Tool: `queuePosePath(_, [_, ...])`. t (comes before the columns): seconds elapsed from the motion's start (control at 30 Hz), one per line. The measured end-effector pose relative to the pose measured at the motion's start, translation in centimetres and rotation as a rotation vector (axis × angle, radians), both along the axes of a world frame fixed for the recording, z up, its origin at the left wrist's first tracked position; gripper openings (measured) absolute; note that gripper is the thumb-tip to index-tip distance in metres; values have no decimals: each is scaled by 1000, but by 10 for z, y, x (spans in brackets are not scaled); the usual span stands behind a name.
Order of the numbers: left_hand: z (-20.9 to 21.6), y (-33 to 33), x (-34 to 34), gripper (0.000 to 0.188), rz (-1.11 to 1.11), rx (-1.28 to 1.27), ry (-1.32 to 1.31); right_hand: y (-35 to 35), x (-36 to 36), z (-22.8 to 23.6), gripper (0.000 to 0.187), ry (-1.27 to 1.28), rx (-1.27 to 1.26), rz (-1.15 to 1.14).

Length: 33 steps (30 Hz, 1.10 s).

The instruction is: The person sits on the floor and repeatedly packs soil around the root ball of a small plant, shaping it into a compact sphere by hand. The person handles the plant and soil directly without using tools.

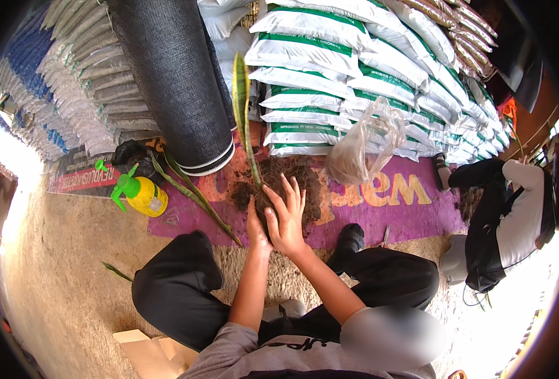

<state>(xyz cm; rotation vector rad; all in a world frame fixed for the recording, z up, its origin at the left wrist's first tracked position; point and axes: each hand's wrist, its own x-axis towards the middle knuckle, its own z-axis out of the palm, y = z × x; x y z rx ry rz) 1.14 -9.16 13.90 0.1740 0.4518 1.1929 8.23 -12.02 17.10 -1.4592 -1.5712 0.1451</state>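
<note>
A snake plant [241,95] with a tall yellow-edged leaf stands upright between my hands, its base in a dark clump of soil. My left hand [256,226] presses the clump's left side, most of its fingers hidden. From the right my right hand [284,215] cups the same clump, fingers stretched over it and slightly apart. Whether a pot is under the soil I cannot tell. Loose soil and roots [299,183] are heaped just beyond my hands. To the left, loose snake plant leaves [194,194] lie on the purple banner [393,230].
A yellow spray bottle with a green top [148,195] is at the left. A black roll of netting [169,82] and stacked white sacks [304,79] rise behind. A clear plastic bag [364,148] sits right of the soil. Another person [513,202] is at the right; cardboard [150,354] lies near left.
</note>
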Motion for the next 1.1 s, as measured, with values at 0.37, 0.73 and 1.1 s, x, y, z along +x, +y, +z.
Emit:
queuePosePath(0.37, [9,-2,1,62,127,145,259,7,8,0,65,317,20,57])
queuePosePath(0.73, [-3,10,-7,50,177,76,375,8,15,5,55,889,-63,139])
queuePosePath(1.1, [-6,6,-11,55,26,-3,-80,-4,-7,-4,75,-124,-52,-35])
